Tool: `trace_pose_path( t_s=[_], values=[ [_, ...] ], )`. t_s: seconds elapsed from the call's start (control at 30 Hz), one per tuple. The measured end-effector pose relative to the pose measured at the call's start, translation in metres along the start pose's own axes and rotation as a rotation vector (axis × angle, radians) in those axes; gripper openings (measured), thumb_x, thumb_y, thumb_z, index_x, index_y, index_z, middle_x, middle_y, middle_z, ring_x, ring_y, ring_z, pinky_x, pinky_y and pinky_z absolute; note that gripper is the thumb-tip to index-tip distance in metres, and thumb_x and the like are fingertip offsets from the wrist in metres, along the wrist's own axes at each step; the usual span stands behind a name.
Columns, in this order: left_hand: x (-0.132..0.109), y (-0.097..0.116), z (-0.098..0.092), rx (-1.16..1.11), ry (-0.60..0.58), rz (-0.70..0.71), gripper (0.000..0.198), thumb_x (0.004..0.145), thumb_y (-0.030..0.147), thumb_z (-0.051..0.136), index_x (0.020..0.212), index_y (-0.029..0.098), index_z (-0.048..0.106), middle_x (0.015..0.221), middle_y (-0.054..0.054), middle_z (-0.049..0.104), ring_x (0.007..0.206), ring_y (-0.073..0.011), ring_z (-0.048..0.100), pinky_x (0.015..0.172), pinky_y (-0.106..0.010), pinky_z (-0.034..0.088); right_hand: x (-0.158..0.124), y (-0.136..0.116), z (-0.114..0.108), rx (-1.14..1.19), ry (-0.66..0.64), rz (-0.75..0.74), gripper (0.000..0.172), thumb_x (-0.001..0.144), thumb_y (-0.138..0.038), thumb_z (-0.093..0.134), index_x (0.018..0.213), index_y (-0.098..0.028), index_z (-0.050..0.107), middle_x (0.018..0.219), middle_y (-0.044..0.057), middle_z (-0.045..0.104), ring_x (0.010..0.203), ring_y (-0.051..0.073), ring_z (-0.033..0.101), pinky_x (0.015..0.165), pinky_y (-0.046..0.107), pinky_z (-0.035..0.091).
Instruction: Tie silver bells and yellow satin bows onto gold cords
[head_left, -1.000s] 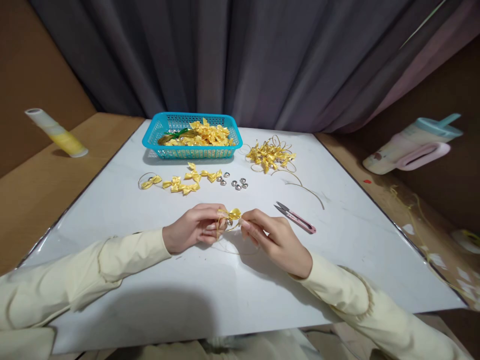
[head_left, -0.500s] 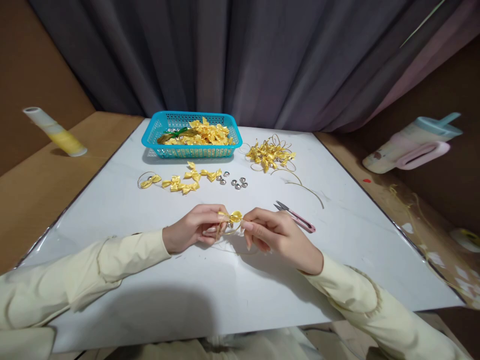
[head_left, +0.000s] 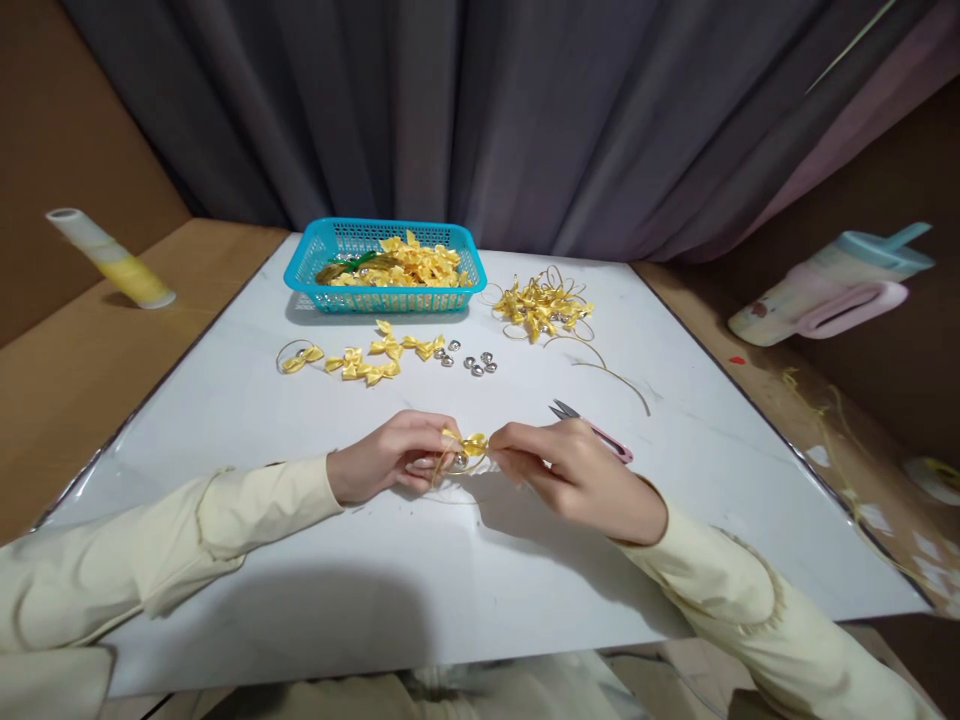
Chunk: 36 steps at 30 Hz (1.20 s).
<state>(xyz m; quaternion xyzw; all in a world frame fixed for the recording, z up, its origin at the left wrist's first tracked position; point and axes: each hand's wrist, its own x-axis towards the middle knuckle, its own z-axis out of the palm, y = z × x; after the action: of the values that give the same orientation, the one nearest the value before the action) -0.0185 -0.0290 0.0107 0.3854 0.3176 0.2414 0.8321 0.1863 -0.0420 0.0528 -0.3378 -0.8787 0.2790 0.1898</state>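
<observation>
My left hand (head_left: 401,450) pinches the left side of a yellow ribbon bow (head_left: 474,444), with a small silver bell (head_left: 460,461) hanging just under it. Thin gold cord loops below the bow and between the hands. At the bow's right edge, my right hand (head_left: 574,470) is closed, thumb and fingertips together on what looks like the cord end; the fingertips are slightly blurred. Pink-handled snips (head_left: 611,443) lie partly behind my right hand, blades pointing left. Beyond the hands are a row of yellow bows (head_left: 364,366) and several loose silver bells (head_left: 478,369).
A blue basket (head_left: 386,300) of bows and cord stands at the back. Right of it lie a pile of corded bows (head_left: 544,308) and loose gold cord (head_left: 626,384). A yellow-and-white roll (head_left: 124,270) stands left, a tumbler (head_left: 825,290) right.
My right hand has shifted slightly right and rotated, its fingers drawn closer together. The bow has turned a little, showing both loops, while my left hand has barely moved.
</observation>
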Motion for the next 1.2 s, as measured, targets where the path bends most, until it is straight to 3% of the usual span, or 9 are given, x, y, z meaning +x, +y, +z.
trace_pose_path(
  t_s=[0.2,0.5,0.77,1.0,1.2],
  values=[
    [0.000,0.000,0.000,-0.010,-0.021,-0.037,0.020,0.070,0.024,0.060,0.058,0.013,0.048,0.046,0.007,0.024,0.042,-0.0036,0.018,0.039,-0.016,0.011,0.002,0.000,-0.003,-0.023,-0.028,-0.055,0.019,0.082,-0.007,0.037,0.075,-0.017,0.052,0.055,-0.002,0.054,0.044,0.007,0.043,0.049,0.019,0.029],
    [-0.001,0.004,0.001,-0.059,0.005,-0.029,0.020,0.069,0.021,0.059,0.057,0.013,0.046,0.048,0.006,0.028,0.042,-0.0032,0.020,0.037,-0.014,0.012,0.002,0.001,0.008,0.143,0.014,0.079,0.018,0.087,-0.018,0.042,0.072,-0.016,0.052,0.051,-0.004,0.051,0.041,0.005,0.034,0.046,0.017,0.027],
    [0.000,0.003,0.001,-0.061,-0.022,-0.055,0.021,0.068,0.021,0.060,0.055,0.013,0.046,0.047,0.007,0.025,0.042,-0.0036,0.020,0.037,-0.013,0.013,-0.001,0.003,0.011,-0.042,0.068,-0.064,0.020,0.076,-0.004,0.035,0.076,-0.016,0.050,0.056,-0.002,0.049,0.045,0.007,0.036,0.048,0.019,0.026],
    [0.000,0.004,0.001,-0.115,-0.030,-0.049,0.019,0.070,0.019,0.059,0.056,0.013,0.047,0.046,0.007,0.023,0.041,-0.0033,0.018,0.036,-0.012,0.014,0.003,0.008,0.012,0.246,0.041,0.093,0.017,0.088,-0.019,0.044,0.074,-0.015,0.052,0.054,-0.003,0.053,0.047,0.006,0.043,0.050,0.016,0.032],
    [0.002,0.005,0.000,-0.153,-0.041,-0.042,0.019,0.071,0.018,0.057,0.057,0.013,0.046,0.046,0.007,0.023,0.041,-0.0035,0.018,0.036,-0.012,0.015,0.004,0.010,0.015,0.296,0.049,0.095,0.018,0.089,-0.022,0.044,0.076,-0.015,0.054,0.057,-0.002,0.056,0.049,0.006,0.045,0.051,0.016,0.034]
  ],
)
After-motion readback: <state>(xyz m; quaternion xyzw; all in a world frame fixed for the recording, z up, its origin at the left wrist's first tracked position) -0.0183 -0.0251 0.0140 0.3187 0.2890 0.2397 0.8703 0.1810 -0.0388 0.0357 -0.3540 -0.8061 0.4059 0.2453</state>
